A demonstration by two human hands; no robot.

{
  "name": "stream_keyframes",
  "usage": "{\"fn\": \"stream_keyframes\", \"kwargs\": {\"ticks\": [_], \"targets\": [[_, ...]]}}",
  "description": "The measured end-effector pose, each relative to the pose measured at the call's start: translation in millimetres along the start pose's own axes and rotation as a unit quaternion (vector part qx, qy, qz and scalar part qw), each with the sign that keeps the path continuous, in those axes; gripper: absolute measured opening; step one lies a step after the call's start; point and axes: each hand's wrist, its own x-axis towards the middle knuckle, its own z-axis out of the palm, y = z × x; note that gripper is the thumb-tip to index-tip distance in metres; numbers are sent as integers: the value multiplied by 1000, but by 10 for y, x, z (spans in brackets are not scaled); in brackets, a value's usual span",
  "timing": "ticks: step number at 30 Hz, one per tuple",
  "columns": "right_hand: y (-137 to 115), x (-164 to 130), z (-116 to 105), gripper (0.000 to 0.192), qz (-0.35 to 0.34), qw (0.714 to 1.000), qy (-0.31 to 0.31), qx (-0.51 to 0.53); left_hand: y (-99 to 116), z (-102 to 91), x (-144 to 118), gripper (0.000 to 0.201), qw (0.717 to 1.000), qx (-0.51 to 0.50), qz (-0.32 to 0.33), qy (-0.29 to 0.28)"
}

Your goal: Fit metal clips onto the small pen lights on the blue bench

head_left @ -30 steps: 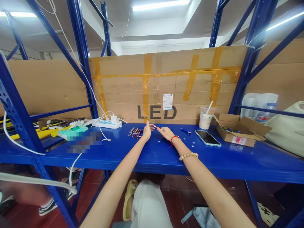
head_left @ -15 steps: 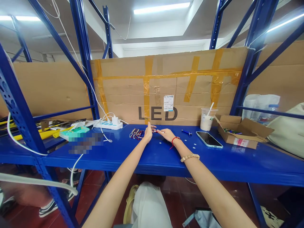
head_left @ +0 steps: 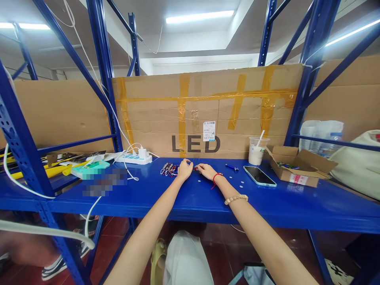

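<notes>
While both rest on the shelf (head_left: 208,198), left hand (head_left: 184,171) nears keychains (head_left: 169,169).

Bright ceiling tubes, wide-angle edge warp

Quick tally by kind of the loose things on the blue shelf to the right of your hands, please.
Plastic cup with straw: 1
Smartphone: 1
Open cardboard box: 1
Small blue tool: 1
Total: 4
</notes>
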Motion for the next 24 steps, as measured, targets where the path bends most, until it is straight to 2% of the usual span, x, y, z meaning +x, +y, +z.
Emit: {"fn": "stream_keyframes", "kwargs": {"ticks": [3, 6, 10, 14, 18, 20, 24], "targets": [[-52, -12, 2, 29, -13, 999, -27, 14, -22, 12, 17, 22, 1000, 20, 8, -13], [-93, -20, -3, 37, -14, 999, -35, 19, -23, 13, 28, 25, 998, 49, 32, -30], [-85, -17, -34, 40, 17, 1000, 1, -16, -14, -10, -20, 25, 989, 113, 73, -60], [-5, -32, -90, 30, 107, 983, 115, -93, 6, -39, -106, 18, 970, 197, 106, -92], [80, -70, -136, 41, 235, 940, 198, -151, 26, -63, -132, 26, 952, 264, 116, -100], [102, -87, -145, 51, 290, 920, 201, -171, 26, -76, -124, 30, 945, 290, 117, -96], [111, -97, -133, 65, 379, 885, 162, -217, 8, -114, -106, 34, 936, 328, 107, -73]]}}
